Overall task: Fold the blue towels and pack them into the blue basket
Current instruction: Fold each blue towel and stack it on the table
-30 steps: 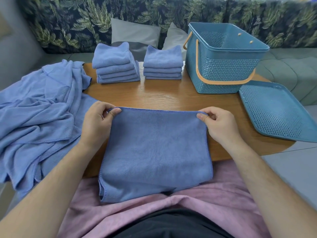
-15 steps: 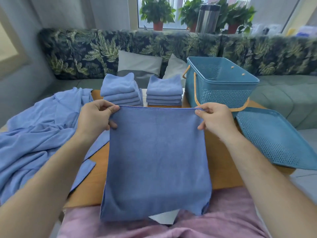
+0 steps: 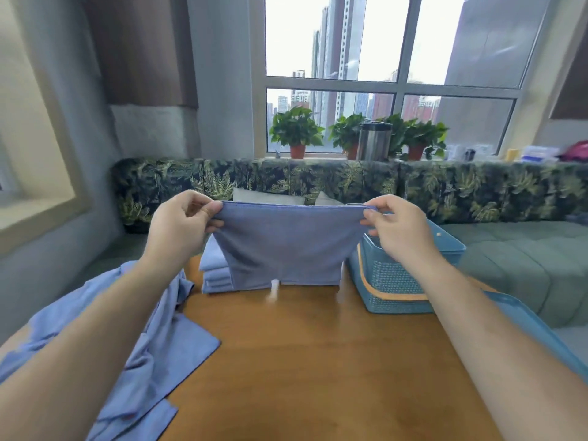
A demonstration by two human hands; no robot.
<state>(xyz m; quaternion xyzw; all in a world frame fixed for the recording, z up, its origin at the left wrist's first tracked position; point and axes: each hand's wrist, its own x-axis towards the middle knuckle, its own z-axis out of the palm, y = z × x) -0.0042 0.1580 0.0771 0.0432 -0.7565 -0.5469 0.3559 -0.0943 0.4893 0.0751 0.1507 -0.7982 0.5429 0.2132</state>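
A tall window [image 3: 350, 43] with potted green plants [image 3: 296, 128] on the sill, a leaf-print sofa back [image 3: 286, 176] below it, and in front, the round-edged wooden table [image 3: 318, 361] where it all happens.

And up goes the thin blue cloth towel [image 3: 286, 246], stretched out over the far half of the table! The left hand [image 3: 178, 224] pinches one top corner between thumb and curled fingers, and the right hand [image 3: 397, 227] pinches the other. The top hem is taut, and the lower edge hangs close to the wood; whether it touches, I cannot tell.

Here is the danger. That hanging edge sits just in front of the stack of folded blue towels [image 3: 214, 272], so a careless swing forward could drag the stack askew. A light pinch could also let a corner slip, and the fold would land crooked. The right hand hovers near the rim of the blue perforated plastic basket [image 3: 397, 281] with its orange handle, so a snag there is possible too.

As for room, the near centre is bare wood, the best spot to lay the towel down. On the left, the rumpled pile of loose blue towels [image 3: 152, 361] spills over the edge. On the right, the flat blue perforated lid [image 3: 525, 323] lines the table's edge, so sideways space is tight.
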